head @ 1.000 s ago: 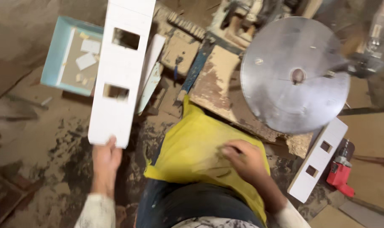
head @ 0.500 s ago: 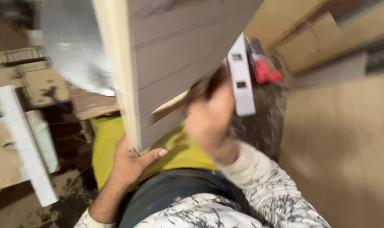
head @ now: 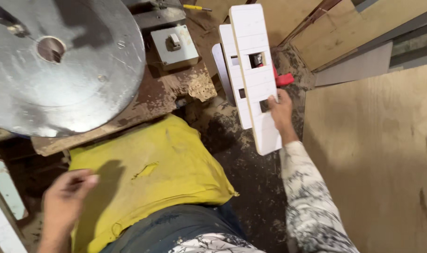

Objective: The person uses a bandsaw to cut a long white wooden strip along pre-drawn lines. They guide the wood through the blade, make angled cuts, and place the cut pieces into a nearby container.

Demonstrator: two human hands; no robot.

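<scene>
- Two hands are well apart: the right hand (head: pixel 280 111) in the upper middle of the frame is clamped on the edge of a white board (head: pixel 256 77), while the left hand (head: pixel 65 197) at the lower left holds nothing, fingers loosely curled over a yellow cloth (head: pixel 152 173).
- Long and narrow, the white board runs its length from top centre down towards the middle, tilted slightly, its upper end pointing away from the person; the face is smooth and painted, with rectangular cut-outs.
- Just behind it lies a second white board (head: pixel 230 70) of like shape.
- Upper left, a big round grey metal disc (head: pixel 68 70) sits on a sawdust-crusted bench.
- Plywood sheets (head: pixel 377 154), pale and grainy, fill the right side.
</scene>
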